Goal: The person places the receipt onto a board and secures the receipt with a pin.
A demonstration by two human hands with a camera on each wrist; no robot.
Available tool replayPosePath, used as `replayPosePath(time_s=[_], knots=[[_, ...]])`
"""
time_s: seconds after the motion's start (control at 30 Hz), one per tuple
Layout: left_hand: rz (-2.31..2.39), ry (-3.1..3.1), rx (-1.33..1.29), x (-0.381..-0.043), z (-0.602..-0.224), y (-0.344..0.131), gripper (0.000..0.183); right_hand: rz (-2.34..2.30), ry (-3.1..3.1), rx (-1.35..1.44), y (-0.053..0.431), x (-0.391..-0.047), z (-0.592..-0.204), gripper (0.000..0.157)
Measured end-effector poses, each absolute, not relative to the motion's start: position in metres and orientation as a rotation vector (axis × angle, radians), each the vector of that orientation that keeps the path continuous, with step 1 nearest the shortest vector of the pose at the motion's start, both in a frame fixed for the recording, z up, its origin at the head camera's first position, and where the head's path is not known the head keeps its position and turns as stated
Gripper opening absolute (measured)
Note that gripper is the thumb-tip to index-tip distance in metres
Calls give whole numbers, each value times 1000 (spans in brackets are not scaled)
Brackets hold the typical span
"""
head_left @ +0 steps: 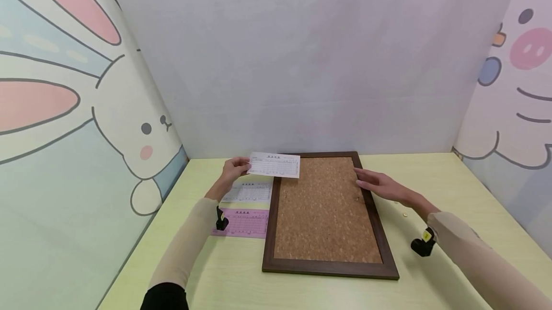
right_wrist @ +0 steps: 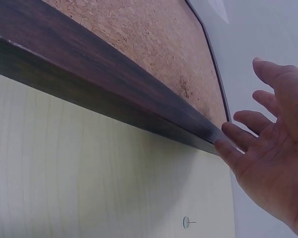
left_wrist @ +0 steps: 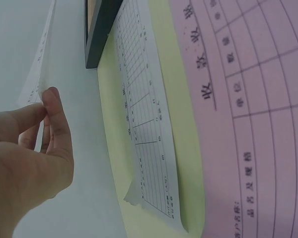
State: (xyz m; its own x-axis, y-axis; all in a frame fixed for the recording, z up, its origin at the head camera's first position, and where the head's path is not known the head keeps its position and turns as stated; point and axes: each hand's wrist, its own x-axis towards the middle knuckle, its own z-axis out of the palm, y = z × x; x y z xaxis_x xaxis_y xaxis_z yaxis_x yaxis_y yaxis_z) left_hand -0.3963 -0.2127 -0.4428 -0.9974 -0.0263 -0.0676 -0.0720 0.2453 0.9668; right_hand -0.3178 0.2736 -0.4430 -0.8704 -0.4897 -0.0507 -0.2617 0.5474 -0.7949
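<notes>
My left hand (head_left: pixel 233 171) pinches a white printed receipt slip (head_left: pixel 276 165) by its left end, between thumb and fingers. The raised slip overlaps the upper left corner of a cork board (head_left: pixel 325 209) in a dark brown frame. In the left wrist view the slip (left_wrist: pixel 36 74) appears nearly edge-on, leading away from the fingertips. Over on the board's right side, my right hand (head_left: pixel 381 186) has its fingers extended at the frame's edge. The right wrist view has that hand (right_wrist: pixel 273 134) with fingers spread and nothing in it, fingertips right by the frame (right_wrist: pixel 114 84).
Left of the board, another white slip (head_left: pixel 247 193) lies on the pale table (head_left: pixel 224 271), one corner curled. Nearer me is a pink slip (head_left: pixel 243 223). Right of the board sits a thumbtack (right_wrist: pixel 186 222), its pin pointing sideways. A pale wall (head_left: pixel 310 61) rises behind the table.
</notes>
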Motion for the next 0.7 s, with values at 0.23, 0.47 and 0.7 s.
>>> replayPosePath(time_s=[0.23, 0.47, 0.7], knots=[[1916, 2435, -84, -396, -444, -208, 33, -1262, 2485, -650, 270, -318, -443, 69], [1907, 2445, -50, -395, -441, -199, 32, -1268, 2475, -667, 268, -320, -444, 68], [1900, 2427, -23, -393, -438, -194, 33, -1259, 2481, -676, 266, -322, -444, 68]])
